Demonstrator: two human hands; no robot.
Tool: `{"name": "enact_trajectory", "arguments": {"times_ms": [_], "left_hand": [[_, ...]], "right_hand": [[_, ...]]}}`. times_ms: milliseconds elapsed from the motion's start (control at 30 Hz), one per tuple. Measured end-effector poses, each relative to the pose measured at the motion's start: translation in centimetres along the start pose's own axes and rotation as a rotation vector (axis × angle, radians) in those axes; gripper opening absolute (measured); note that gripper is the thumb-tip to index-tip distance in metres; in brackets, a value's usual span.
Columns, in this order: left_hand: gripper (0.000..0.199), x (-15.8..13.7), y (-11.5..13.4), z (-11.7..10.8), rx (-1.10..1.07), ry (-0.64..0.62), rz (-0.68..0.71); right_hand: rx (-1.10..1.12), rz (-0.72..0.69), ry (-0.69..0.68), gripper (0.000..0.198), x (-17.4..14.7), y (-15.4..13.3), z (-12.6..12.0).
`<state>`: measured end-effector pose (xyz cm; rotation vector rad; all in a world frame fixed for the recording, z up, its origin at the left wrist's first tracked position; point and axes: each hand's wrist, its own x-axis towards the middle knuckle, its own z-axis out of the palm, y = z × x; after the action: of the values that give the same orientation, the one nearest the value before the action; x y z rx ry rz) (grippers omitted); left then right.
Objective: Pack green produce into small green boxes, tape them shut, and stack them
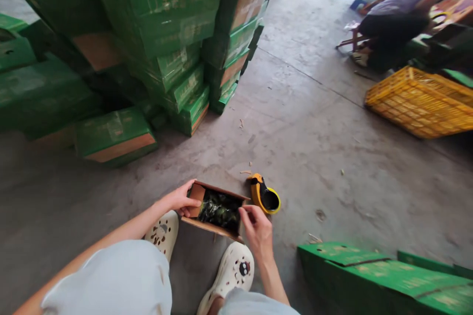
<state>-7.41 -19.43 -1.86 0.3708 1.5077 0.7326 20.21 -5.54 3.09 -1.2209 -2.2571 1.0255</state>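
Note:
An open cardboard box [210,228] sits on the floor between my feet, filled with dark green contents [219,210] under shiny clear plastic; what they are I cannot make out. At the left end, my left hand [182,199] grips the box, its thumb on the folded-in brown flap [197,199]. My right hand [257,229] pinches the opposite end at the rim, fingers bent and thumb over the edge. Just beyond that hand lies a yellow and black tape dispenser [263,194] on the concrete.
Stacks of green cartons [173,10] rise ahead on the left, with a single carton [116,135] at their foot. Flat green cardboard [391,275] lies at lower right. A yellow plastic crate [421,103] stands near a crouching person [402,15]. My white clogs [234,270] flank the box.

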Motion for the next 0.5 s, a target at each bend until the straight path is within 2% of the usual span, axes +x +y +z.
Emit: {"name": "enact_trajectory", "arguments": {"times_ms": [100, 133, 200, 267, 300, 367, 500], "left_hand": [[0.134, -0.2, -0.8, -0.4, 0.013, 0.001, 0.03], [0.132, -0.4, -1.1, -0.5, 0.012, -0.001, 0.036], [0.125, -0.6, -1.5, -0.8, -0.003, 0.0, 0.022], [0.115, -0.6, -1.5, -0.8, -0.014, 0.031, -0.001], [0.112, -0.6, -1.3, -0.7, -0.008, 0.065, -0.001], [0.107, -0.3, -0.6, -0.4, 0.042, 0.124, 0.04], [0.095, 0.4, 0.5, -0.1, 0.154, 0.122, 0.137]], "right_hand": [[-0.093, -0.292, -0.259, 0.017, 0.9, -2.0, 2.6], [-0.141, -0.377, -0.346, 0.018, 1.5, -2.7, 3.6], [-0.248, -0.462, -0.52, 0.045, 3.0, -3.6, 5.8], [-0.338, -0.455, -0.631, 0.07, 3.9, -3.8, 7.8], [-0.365, -0.441, -0.643, 0.072, 4.1, -3.7, 8.6], [-0.363, -0.423, -0.611, 0.06, 3.9, -3.2, 9.3], [-0.284, -0.42, -0.565, 0.028, 2.7, -2.3, 8.3]]}}
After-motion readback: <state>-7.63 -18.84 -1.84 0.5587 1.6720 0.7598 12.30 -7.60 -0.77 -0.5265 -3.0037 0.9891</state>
